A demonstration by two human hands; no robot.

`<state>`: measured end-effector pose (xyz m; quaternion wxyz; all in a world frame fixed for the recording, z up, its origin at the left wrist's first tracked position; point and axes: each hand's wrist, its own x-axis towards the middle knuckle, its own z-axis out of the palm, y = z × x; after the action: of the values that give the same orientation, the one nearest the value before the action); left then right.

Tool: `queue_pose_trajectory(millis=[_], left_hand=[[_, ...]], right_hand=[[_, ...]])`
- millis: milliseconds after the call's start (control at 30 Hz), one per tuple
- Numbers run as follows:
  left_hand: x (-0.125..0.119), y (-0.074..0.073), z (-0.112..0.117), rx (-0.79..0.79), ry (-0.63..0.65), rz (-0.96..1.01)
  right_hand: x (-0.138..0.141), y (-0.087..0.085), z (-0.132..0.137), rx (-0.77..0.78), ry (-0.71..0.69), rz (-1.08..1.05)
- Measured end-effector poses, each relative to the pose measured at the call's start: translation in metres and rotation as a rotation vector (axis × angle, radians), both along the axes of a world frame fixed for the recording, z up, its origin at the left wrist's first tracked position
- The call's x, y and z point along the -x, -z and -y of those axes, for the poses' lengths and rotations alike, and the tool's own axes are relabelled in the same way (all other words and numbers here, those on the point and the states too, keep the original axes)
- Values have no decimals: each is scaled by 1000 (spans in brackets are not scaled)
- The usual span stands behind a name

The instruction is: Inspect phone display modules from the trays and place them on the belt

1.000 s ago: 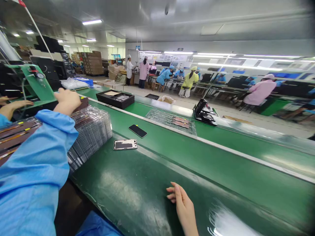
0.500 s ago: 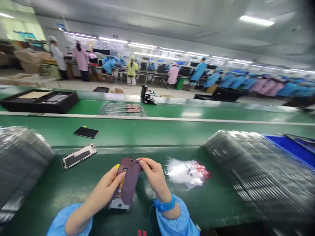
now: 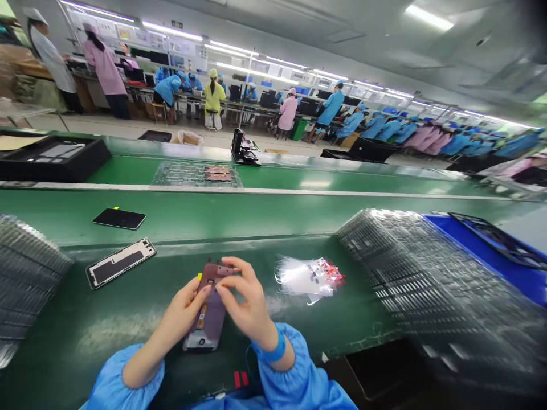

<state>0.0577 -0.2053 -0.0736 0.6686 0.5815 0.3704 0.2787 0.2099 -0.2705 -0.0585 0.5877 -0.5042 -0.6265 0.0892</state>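
**Table:** a green conveyor bench point(image 3: 55, 341) is spanning the view;
**Right side:** a stack of clear plastic trays point(image 3: 427, 285) is sitting on the bench;
**Centre:** a clear bag of small parts point(image 3: 310, 279) is lying just right of the hands;
**Workpiece:** a phone display module point(image 3: 208, 319) is being held near the bench's near edge;
**Left hand point(image 3: 182, 319):** is gripping the module's side, partly closed;
**Right hand point(image 3: 245, 302):** is curving half-closed over the module's upper end, its grip indeterminate;

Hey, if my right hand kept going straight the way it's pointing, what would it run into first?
The dark phone panel held in your left hand. Your right hand has its fingers over the panel's upper end, though depth makes it hard to tell whether they touch it.
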Motion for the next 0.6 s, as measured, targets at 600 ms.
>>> queue_pose_trajectory(millis=[600], left_hand=[[-2,-2,15,186,-42,147]], right_hand=[[1,8,7,-355,159,695]])
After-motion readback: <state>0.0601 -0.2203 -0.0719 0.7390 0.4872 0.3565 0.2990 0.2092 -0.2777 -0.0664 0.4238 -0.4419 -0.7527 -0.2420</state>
